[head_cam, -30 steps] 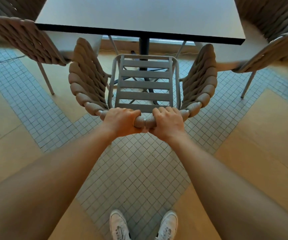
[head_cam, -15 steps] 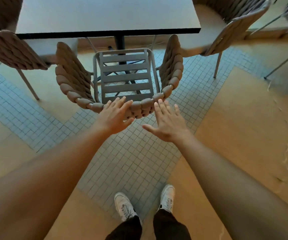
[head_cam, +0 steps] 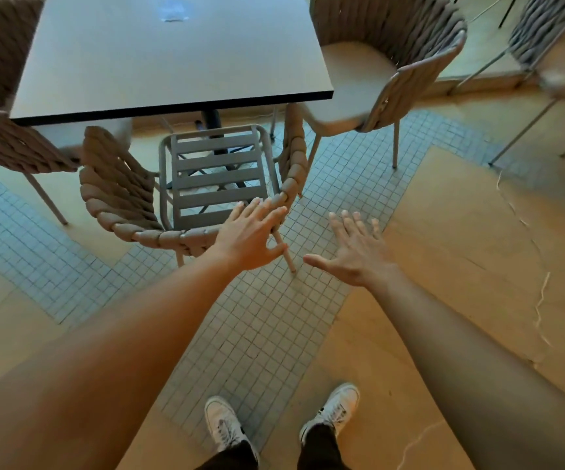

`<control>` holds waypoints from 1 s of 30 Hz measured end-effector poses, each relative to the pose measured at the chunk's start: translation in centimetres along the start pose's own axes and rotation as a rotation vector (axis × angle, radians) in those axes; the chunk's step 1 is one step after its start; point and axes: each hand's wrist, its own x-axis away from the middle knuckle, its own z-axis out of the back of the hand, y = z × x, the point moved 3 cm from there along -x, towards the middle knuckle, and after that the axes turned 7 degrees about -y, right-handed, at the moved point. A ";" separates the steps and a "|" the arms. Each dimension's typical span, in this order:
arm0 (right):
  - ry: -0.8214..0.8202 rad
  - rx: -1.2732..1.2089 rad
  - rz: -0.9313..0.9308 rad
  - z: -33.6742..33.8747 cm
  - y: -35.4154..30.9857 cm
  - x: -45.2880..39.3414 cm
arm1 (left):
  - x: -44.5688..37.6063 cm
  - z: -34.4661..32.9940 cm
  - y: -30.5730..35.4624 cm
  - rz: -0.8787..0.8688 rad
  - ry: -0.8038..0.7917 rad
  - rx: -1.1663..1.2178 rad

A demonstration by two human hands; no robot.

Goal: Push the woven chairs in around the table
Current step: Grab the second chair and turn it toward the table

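**Now: both hands off the slatted woven chair**

No readable brand, label or text anywhere in view; only a pale blurry reflection patch on the tabletop, not legible.

Nearest: two white sneakers (head_cam: 226,423) w/ dark trouser cuffs, standing where the small-tile strip (head_cam: 267,320) meets the tan floor (head_cam: 477,232). Both bare forearms reach fwd from the bottom corners.

Left hand (head_cam: 252,237): fingers spread, palm down, holding nothing. It overlaps the right rear part of the chair's woven rim; can't tell if it touches or just hovers over it. Right hand (head_cam: 355,252): fingers splayed wide, thumb out to the left, empty, over bare floor just right of the chair and clear of it.

Slatted woven chair (head_cam: 203,178): directly ahead of the left hand, back rim toward the person, grey slat seat w/ no cushion, thick braided rope round back and sides. Front of seat sits under the near edge of the table (head_cam: 172,56); rear legs on the tile strip.

Farther: table is dark, square, on a black centre post. Woven chair at left (head_cam: 9,144), partly cut off, seat tucked under the table's left corner. Cushioned woven chair at right (head_cam: 386,66) stands beside the table's right side, angled. Another chair (head_cam: 552,52) at far right, well apart from the table.
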 end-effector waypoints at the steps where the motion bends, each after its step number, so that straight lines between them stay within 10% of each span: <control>1: -0.012 0.005 0.005 0.4 1.2 0.0 | -0.6 0.4 1.0 0.008 -0.005 -0.007; 30: 0.038 0.029 0.011 12.2 24.2 -7.4 | -23.3 7.4 15.4 -0.007 0.009 -0.025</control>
